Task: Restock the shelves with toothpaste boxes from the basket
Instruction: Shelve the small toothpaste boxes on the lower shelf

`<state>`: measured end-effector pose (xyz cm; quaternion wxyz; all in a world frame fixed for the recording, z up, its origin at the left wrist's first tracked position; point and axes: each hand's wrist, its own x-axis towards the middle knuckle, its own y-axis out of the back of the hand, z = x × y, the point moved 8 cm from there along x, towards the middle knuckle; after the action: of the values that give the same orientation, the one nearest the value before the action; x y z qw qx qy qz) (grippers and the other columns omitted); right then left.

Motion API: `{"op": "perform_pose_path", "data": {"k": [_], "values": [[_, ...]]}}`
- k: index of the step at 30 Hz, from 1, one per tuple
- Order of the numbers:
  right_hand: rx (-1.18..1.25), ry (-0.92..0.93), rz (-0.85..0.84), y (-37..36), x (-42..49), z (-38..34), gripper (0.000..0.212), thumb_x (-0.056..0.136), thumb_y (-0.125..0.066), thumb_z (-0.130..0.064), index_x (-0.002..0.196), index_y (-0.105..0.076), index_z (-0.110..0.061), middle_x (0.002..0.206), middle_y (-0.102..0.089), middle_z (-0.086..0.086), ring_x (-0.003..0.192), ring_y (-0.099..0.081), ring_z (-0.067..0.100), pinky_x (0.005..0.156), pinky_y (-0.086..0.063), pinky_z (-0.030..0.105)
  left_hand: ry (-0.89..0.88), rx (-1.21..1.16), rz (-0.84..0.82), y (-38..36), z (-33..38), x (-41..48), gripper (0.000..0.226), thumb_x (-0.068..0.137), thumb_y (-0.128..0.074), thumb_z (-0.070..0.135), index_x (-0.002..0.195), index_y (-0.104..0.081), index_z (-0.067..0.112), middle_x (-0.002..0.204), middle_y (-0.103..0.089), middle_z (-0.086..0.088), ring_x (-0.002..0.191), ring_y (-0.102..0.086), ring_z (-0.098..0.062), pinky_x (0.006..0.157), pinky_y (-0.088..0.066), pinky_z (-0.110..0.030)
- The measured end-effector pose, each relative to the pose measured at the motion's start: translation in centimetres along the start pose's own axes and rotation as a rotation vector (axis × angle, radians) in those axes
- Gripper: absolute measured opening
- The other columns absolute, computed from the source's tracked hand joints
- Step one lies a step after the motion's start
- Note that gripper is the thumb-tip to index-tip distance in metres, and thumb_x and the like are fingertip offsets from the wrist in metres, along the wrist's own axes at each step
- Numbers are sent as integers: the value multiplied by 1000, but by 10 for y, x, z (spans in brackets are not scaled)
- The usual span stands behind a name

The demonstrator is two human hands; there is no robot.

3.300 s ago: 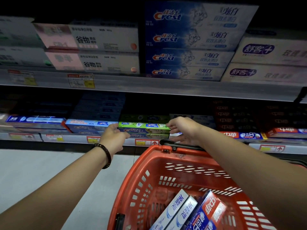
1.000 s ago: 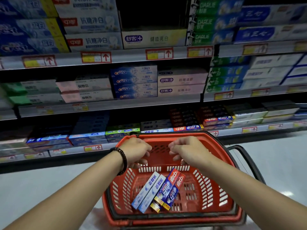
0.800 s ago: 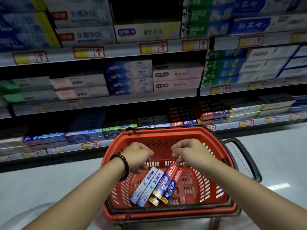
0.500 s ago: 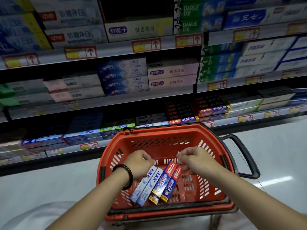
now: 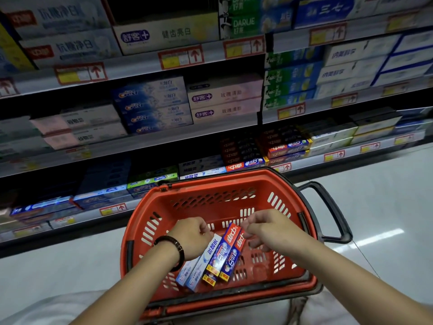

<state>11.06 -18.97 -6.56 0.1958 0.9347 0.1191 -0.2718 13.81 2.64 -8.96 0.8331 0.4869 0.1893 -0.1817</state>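
Observation:
A red basket stands in front of me below the shelves. Inside it lie two white-and-blue toothpaste boxes and two red-and-blue toothpaste boxes, side by side and slanted. My left hand, with a dark bead bracelet, hovers with curled fingers over the upper end of the white-and-blue boxes; its fingertips are hidden. My right hand reaches in from the right, its loosely curled fingertips at the top end of the red-and-blue boxes. All the boxes rest on the basket floor.
The bottom shelf behind the basket holds matching red-and-blue boxes, white-and-blue ones and green ones. Higher shelves are packed with other brands. A black basket handle juts right over the pale floor.
I have stepped back from the bottom shelf, where both hands set a green box. Both hands have since dropped from the basket's rim down to the boxes inside.

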Motion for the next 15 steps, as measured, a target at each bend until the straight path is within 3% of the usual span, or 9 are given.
{"op": "perform_pose_path", "data": {"k": [5,12,15], "values": [[30,-18,-8,8,-4,4,16,105,-64,-29,106,-73,-16,102,-79,2,97,-77,26,68,-54,26,18,60,-64,-26,-6,20,16,99,-61,42,90,-64,29,95,-67,9,85,-64,-12,71,-50,-26],[146,-46,32,24,-3,15,18,105,-64,-31,104,-72,-15,96,-81,0,81,-76,15,71,-53,31,126,-14,-96,-54,-14,56,18,92,-68,39,84,-65,23,86,-70,4,80,-69,-19,78,-61,-36],[173,-66,39,23,-2,21,19,105,-64,-30,104,-73,-13,93,-81,0,79,-75,16,67,-51,31,157,70,-146,-76,-15,69,19,97,-67,35,87,-64,19,83,-68,-1,69,-62,-17,59,-50,-26]]}}
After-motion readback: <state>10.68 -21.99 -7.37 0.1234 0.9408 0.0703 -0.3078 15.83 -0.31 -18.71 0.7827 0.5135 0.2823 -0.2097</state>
